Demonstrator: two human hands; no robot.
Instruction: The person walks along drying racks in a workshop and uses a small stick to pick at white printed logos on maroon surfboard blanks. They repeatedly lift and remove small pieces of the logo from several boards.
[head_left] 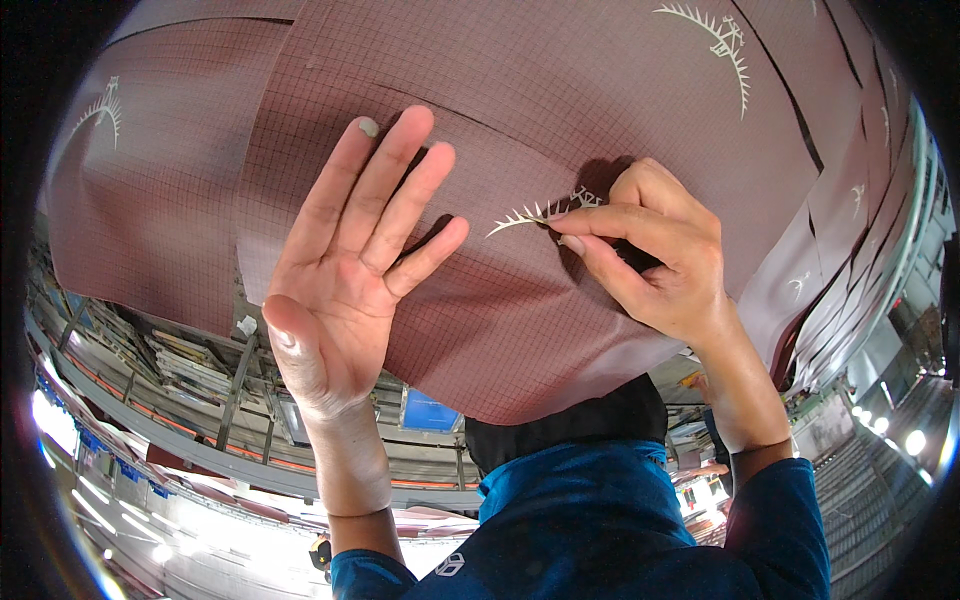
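Observation:
A brown fabric panel (480,350) with a fine dark grid spreads in front of me, its near edge hanging in a soft fold. On it is a white spiky curved print (512,222). My right hand (665,240) is closed in a pinch at this print, thumb and forefinger together. Whatever lies between those fingertips is too small to make out, and the hand covers the print's right part. To the left, my left hand (345,260) is held above the fabric, palm facing up, with fingers spread and nothing in it. A pale greyish smear marks one fingertip.
Similar brown panels surround this one, with a white print (722,45) at the far right and another print (105,110) at the left. Metal rails and racks (190,365) show below the panels' near edge. A blue flat object (430,410) lies among them.

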